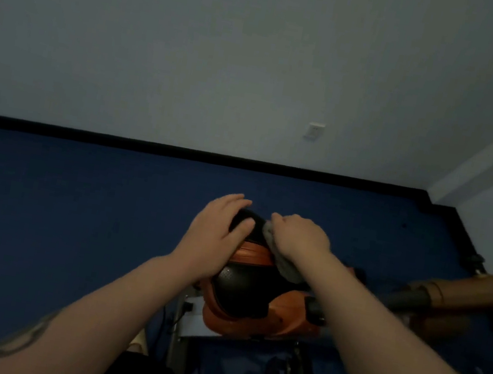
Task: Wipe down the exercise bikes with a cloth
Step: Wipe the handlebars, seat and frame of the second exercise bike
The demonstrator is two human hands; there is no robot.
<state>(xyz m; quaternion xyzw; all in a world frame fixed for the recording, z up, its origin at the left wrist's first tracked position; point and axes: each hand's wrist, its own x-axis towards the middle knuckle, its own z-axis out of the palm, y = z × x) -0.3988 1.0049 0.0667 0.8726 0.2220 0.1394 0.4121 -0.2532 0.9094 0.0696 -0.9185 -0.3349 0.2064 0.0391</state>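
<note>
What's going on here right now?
A person is wiping the black-and-orange exercise bike saddle. The right hand grips a crumpled grey cloth against the saddle's narrow black front end, while the left hand rests open on that end, steadying it. The bike stands on blue floor.

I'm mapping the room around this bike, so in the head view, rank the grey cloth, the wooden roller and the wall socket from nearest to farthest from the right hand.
1. Grey cloth: gripped under the right hand.
2. Wooden roller: on the floor to the right.
3. Wall socket: up on the far wall.
</note>
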